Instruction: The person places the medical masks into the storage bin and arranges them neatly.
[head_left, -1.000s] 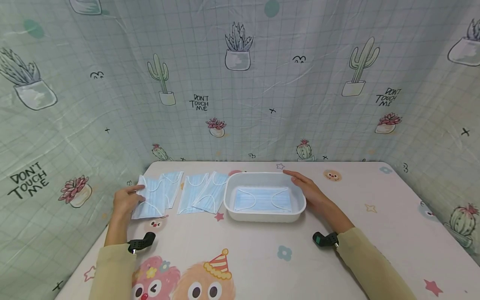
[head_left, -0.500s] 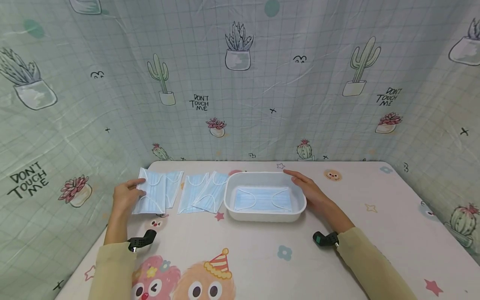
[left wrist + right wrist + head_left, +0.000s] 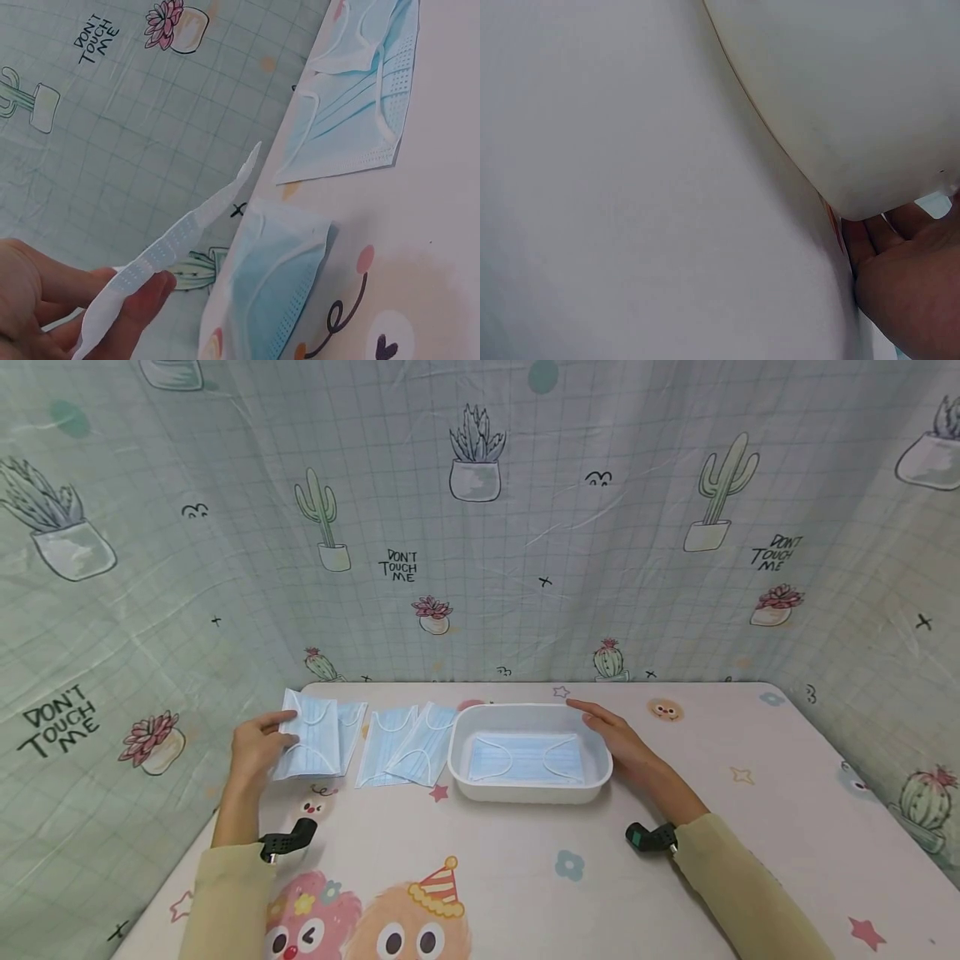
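Fingers (image 3: 273, 720) of the left hand (image 3: 253, 748) pinch one blue mask (image 3: 317, 737) at left of the head view; it has risen and shifted rightward, so it is now free of the worktop (image 3: 517, 877). The right hand (image 3: 624, 745), fingers straight, touches the white tray (image 3: 528, 794).

Pale gridded cloth (image 3: 495, 547) is hanging along the far, left and right sides, showing printed cacti (image 3: 323, 514) and black lettering (image 3: 402, 565). A white tabletop (image 3: 517, 893) with cartoon prints (image 3: 408, 920) is filling the near side.
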`<action>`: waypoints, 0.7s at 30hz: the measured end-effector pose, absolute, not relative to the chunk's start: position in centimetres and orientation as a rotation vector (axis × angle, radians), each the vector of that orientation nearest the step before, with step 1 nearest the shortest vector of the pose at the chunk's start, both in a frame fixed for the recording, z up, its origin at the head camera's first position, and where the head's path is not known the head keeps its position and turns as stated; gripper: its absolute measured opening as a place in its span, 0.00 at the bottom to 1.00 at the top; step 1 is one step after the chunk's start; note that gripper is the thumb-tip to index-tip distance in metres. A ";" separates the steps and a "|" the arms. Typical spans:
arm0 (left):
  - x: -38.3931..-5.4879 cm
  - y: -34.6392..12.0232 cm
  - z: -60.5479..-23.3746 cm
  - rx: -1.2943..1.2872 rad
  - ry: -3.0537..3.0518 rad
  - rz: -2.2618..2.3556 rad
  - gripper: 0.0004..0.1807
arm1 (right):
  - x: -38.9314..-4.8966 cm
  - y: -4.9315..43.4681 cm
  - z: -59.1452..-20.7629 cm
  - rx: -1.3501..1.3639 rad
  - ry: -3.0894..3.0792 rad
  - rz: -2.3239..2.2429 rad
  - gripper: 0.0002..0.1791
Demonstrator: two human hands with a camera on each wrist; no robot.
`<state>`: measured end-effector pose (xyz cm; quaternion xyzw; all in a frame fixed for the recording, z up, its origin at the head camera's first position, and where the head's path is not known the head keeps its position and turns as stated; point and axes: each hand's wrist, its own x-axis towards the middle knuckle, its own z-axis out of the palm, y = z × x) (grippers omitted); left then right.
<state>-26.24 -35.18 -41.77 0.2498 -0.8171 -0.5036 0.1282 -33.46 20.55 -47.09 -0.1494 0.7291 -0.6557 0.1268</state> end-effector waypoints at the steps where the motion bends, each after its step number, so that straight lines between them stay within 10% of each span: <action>1: -26.2 -35.1 -41.7 0.721 -2.378 -1.463 0.28 | -33.5 20.6 -47.1 -0.432 2.125 -1.904 0.27; 21: -25.7 -33.0 -39.9 0.608 -2.343 -1.483 0.27 | -33.7 20.5 -47.3 -0.438 2.158 -1.878 0.27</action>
